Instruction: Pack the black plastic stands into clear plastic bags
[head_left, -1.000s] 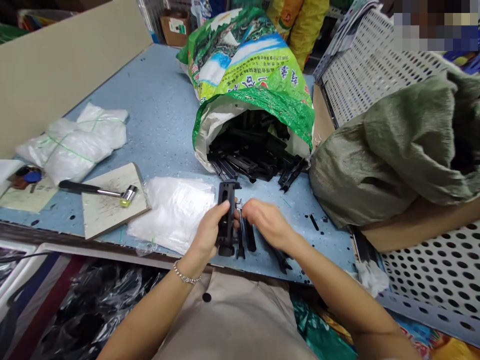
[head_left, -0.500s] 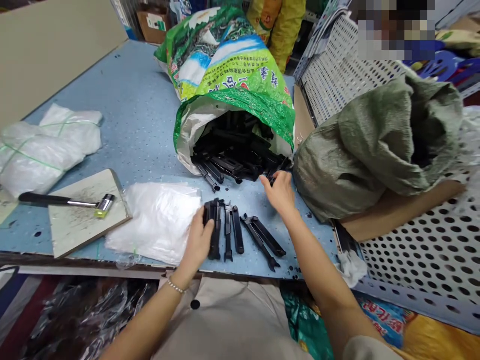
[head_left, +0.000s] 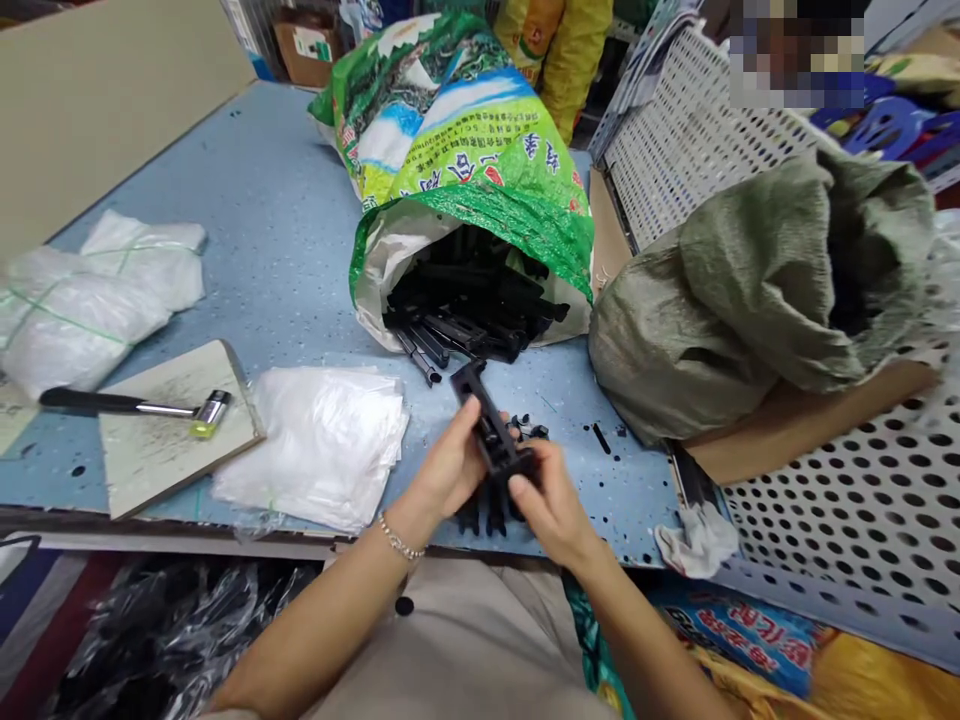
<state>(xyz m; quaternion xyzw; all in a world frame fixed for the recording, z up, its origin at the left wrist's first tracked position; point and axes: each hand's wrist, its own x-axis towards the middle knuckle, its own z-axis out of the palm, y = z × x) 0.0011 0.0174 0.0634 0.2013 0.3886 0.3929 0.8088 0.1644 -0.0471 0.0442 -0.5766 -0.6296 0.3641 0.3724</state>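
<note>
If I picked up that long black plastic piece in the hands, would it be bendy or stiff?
Probably stiff: the black plastic piece looks straight between the left hand and the right hand. It is likely fairly light, since the hands seem to hold it loosely. Its flat, squared sides suggest it would lie still rather than roll.

Black parts (head_left: 469, 290) in green-printed sack (head_left: 457, 130)

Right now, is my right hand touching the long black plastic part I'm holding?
Touching. The head view shows the right hand closed around the lower end of the long black plastic part, with no gap between them.
</note>
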